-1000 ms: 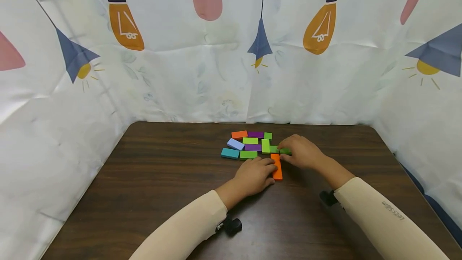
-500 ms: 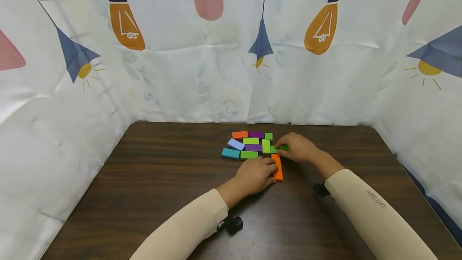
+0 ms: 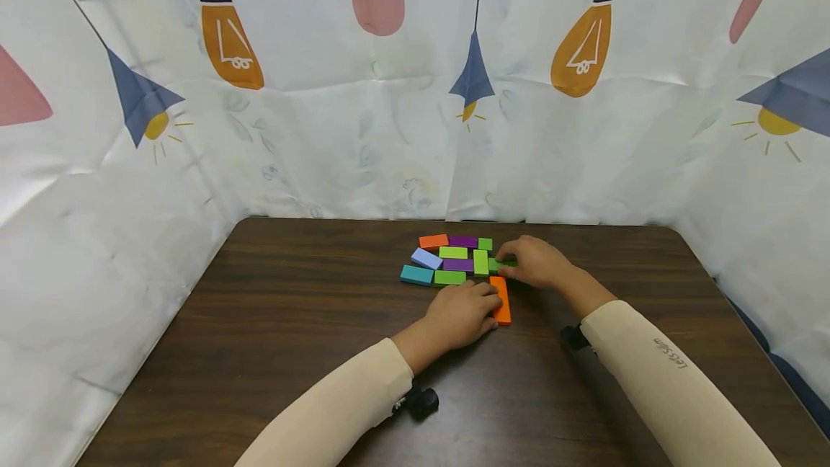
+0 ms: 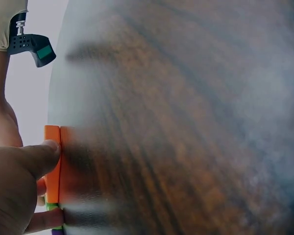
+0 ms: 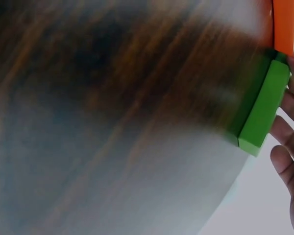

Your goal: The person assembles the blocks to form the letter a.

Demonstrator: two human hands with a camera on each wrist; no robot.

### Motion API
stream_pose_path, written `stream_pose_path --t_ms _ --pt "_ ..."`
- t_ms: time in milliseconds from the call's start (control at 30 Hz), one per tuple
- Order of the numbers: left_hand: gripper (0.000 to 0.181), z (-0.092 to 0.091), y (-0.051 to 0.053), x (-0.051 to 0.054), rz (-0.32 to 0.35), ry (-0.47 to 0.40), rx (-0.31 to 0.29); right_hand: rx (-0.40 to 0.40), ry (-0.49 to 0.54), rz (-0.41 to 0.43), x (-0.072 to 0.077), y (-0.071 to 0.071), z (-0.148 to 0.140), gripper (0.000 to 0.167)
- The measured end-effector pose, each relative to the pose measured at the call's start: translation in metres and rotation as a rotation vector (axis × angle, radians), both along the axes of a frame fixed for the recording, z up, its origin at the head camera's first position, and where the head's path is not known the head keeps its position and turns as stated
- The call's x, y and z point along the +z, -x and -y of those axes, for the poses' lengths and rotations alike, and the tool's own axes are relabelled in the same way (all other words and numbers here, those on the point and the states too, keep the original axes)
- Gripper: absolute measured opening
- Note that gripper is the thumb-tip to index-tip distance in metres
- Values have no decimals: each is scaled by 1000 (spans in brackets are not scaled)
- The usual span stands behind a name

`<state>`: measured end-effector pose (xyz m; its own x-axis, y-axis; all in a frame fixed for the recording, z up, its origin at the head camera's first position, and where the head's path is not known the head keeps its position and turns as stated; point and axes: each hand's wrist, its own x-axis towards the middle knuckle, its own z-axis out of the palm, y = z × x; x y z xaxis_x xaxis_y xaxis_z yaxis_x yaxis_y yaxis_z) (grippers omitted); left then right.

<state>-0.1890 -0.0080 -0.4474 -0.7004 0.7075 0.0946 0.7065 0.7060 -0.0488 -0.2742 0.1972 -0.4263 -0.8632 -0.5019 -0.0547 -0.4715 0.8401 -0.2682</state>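
Observation:
My left hand [image 3: 454,316] holds the long orange block [image 3: 502,308]; in the left wrist view, the thumb of the hand [image 4: 12,181] presses the side of the orange block [image 4: 53,169]. The right hand [image 3: 534,262] has curled fingers around a green block [image 3: 509,262] just beyond the orange one. The right wrist view has the green block [image 5: 264,107] angled against the end of the orange block [image 5: 285,27], its far side partly hidden by fingers [image 5: 289,137]. Left of both hands lie purple [image 3: 457,265], lime [image 3: 480,264] and green blocks [image 3: 450,278].
Teal [image 3: 416,275], light blue [image 3: 426,259] and another orange block [image 3: 433,242] form the left side of the cluster on the dark wooden table [image 3: 292,323]. A patterned white cloth [image 3: 311,143] hangs behind the table. Each wrist carries a black camera.
The right hand has moved left with the green block, closer to the lime upright one. The left hand stays at the orange block.

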Motion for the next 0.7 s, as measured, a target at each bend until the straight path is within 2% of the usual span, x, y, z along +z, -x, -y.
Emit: stream_pose_path --t_ms 367,533,700 --pt "36 -2 -1 1 34 5 28 -44 56 -133 3 -4 -4 29" --pt "37 -2 -1 1 37 10 41 -42 68 -154 9 -14 -12 29" --pt "38 -3 0 1 43 15 52 -47 55 -177 10 -29 -24 26"
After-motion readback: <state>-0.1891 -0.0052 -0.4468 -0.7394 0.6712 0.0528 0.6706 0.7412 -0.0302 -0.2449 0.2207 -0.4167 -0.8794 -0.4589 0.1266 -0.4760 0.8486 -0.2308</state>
